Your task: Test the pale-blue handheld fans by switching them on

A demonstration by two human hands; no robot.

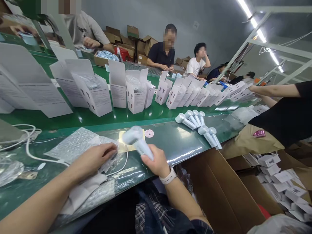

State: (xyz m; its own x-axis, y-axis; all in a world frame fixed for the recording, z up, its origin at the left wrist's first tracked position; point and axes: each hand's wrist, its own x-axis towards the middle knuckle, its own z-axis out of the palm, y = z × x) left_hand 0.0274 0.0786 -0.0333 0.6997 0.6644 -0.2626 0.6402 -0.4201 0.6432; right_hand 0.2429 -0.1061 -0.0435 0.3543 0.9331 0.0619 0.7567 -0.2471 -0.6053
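My right hand [158, 161] is closed round the handle of a small white handheld fan [136, 140], whose round head points up and to the left over the green bench [177, 143]. A white watch sits on that wrist. My left hand [94, 158] rests with curled fingers on a clear bubble-wrap bag [78, 144] and pinches its edge. A thin white cable [36, 156] loops across the bench past the left hand.
Several more white fans [195, 121] lie on the bench to the right. Rows of open white boxes [136, 92] stand on the green belt behind. Cardboard bins of small white boxes [275, 175] sit at the lower right. Other people work along the far side and at right.
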